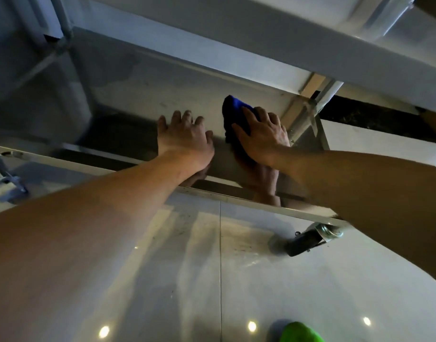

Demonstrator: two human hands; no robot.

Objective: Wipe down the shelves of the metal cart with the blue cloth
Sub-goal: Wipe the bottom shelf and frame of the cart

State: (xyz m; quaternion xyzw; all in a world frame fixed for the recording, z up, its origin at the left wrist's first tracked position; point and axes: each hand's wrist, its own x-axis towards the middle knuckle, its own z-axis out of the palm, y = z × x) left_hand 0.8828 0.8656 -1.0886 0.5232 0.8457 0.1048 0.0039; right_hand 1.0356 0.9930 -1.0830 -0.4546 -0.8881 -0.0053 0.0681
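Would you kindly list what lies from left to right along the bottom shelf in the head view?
Left hand, resting flat on the shelf → blue cloth → right hand pressing on the cloth → cart upright post.

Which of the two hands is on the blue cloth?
The right hand presses the blue cloth onto the bottom shelf; the left hand rests bare on it.

Support: bottom shelf of the reflective steel cart (138, 99), raised lip along its near edge.
On it: crumpled deep-blue cloth (233, 114), under the right hand (264, 137); left hand (185, 134) flat just beside.
Below: glossy pale tiled floor (187, 267), black caster wheel (308, 239) resting on it.
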